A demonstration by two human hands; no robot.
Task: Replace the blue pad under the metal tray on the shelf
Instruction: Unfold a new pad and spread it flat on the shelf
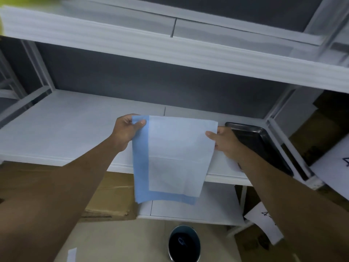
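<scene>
White shelf [66, 129] spans mid-frame; metal tray [264, 142] at its right end. Left hand [126, 129] and right hand [224, 142] fingers pinch blue pad [170, 157] top corners, hanging frame centre.

Two bare forearms enter from lower left and lower right of frame, no sleeves in view. Left hand [125, 132] and right hand [224, 141] bare: no gloves, rings or watch visible. Short thumbnails. No markings visible.
</scene>
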